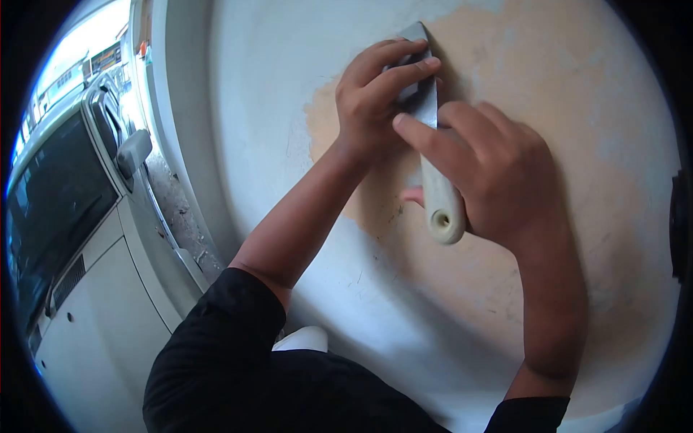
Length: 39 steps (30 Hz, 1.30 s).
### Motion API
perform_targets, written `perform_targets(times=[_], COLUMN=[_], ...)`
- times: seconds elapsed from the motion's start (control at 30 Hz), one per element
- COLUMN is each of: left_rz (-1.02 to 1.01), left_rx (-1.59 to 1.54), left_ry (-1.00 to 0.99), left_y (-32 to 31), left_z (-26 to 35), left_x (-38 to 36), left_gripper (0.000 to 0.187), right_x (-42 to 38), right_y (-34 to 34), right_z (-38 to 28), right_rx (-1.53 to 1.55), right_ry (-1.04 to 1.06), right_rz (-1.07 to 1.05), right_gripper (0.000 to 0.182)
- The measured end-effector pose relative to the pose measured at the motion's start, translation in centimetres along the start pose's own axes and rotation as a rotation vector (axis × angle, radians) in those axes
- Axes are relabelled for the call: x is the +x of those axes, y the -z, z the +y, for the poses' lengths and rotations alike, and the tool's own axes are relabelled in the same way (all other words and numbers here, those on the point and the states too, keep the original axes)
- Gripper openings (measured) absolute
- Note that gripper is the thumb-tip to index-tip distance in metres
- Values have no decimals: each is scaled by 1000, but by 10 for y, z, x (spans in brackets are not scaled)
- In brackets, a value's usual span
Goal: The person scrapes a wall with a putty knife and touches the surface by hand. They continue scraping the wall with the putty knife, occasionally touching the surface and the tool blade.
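Note:
A putty knife [439, 189] with a cream handle and a grey metal blade is held up against the wall, blade end up. My right hand [502, 169] is closed around the handle, its thumb and fingers near the base of the blade. My left hand [369, 94] has its fingers bent over the upper blade, pressing on it; its thumb is hidden. Behind both hands the pale wall [267, 108] carries a large tan patch [577, 94] with an uneven edge. The blade's far side cannot be seen.
To the left stands a light-coloured vehicle [108, 325] with a dark window and a side mirror [133, 153]. A wall edge [177, 108] runs between it and the tan patch. Low down, a rounded white object [304, 338] shows partly behind my black shirt.

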<state>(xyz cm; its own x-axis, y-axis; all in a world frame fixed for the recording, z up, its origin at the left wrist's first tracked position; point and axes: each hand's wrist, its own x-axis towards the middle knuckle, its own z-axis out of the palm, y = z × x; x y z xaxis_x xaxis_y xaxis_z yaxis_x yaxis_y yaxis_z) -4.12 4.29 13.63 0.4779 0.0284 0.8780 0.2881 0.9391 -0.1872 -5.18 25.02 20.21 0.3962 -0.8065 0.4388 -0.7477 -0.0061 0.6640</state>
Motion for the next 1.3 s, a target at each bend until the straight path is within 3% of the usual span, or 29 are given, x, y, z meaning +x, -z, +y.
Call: perform_targets(times=[0.1,0.17,0.2,0.27,0.37,0.43,0.57,0.97,1.3], left_rz=[52,77,53,29,-107,-32,-4,-85,-92], left_rx=[-86,-92,-104,-118,-18,-8,-40,-145,-134], left_ry=[73,71,97,123,23,0,-35,4,8], left_y=[0,-1,0,-2,9,3,4,8,11], left_z=[2,2,3,3,9,5,0,3,5], left_x=[1,3,5,10,30,26,18,9,6], left_gripper=[33,32,33,35,33,35,34,37,38], right_x=[27,35,28,19,13,14,18,16,14], right_y=[-11,-26,-22,-20,-7,3,-14,-7,-13], right_z=[6,3,2,6,5,1,-2,-11,-9], right_rx=[-18,42,7,79,296,280,188,68,82], right_ry=[181,189,145,103,-49,-79,-34,-27,-27], right_rz=[205,515,464,492,477,421,490,381,356], right_gripper=[43,33,23,20,22,23,24,14,16])
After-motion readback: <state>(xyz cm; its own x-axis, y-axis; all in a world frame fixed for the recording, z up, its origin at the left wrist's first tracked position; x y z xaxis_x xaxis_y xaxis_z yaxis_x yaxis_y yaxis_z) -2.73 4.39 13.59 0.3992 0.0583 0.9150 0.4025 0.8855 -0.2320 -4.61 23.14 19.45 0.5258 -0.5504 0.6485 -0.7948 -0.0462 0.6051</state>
